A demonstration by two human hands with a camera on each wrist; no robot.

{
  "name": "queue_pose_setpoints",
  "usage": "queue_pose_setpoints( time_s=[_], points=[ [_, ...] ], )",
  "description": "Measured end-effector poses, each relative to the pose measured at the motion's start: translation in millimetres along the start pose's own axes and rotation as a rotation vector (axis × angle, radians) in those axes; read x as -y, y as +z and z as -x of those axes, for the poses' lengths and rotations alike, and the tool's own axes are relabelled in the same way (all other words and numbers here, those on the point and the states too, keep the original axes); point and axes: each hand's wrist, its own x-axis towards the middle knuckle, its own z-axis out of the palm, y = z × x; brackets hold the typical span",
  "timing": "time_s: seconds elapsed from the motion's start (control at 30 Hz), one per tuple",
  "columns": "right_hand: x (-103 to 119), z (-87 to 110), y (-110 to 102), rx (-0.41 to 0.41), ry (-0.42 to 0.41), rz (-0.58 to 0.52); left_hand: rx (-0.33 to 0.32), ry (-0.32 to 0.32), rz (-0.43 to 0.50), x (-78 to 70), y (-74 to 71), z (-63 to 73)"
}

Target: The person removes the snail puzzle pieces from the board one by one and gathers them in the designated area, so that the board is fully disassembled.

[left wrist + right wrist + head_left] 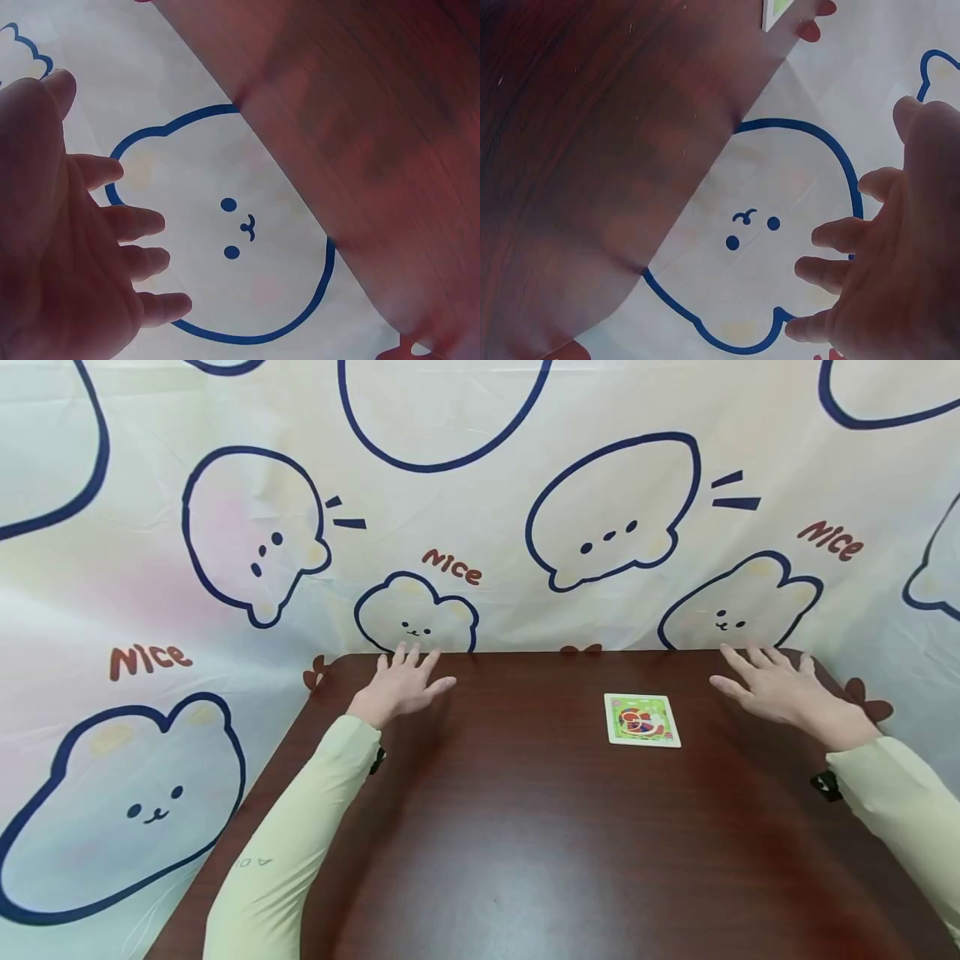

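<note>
A flat square card or puzzle board [642, 721] with a white border and a green, red and blue picture lies on the dark wooden table, right of the middle. My left hand [402, 685] hovers over the far left part of the table, fingers spread and holding nothing. Over the far right part is my right hand [776, 687], also with fingers spread and nothing in it; it is nearer to the square piece but apart from it. Both wrist views show a palm with separated fingers. Only a corner of the square piece [777, 10] shows in the right wrist view.
The brown table [510, 827] ends at a pale curtain [495, 543] printed with blue-outlined bears and red lettering. The curtain also runs along the left and right sides. Dark wrist straps [827, 786] sit by the pale green sleeves.
</note>
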Motion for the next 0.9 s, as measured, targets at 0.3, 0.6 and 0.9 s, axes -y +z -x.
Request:
queue_pose_setpoints(
  time_s=[0.3, 0.6, 0.9],
  points=[
    [11, -6.1, 12, 0.011, -0.003, -0.024, -0.004, 0.007, -0.001, -10.3, 12.8, -2.1],
    [20, -10.9, 20, 0.013, -0.027, -0.066, 0.002, 0.037, 0.004, -29.2, 12.1, -6.2],
    [30, -15.0, 26, 0.023, -0.067, -0.161, -0.008, 0.078, 0.039, -45.7, 23.9, -8.5]
  ],
)
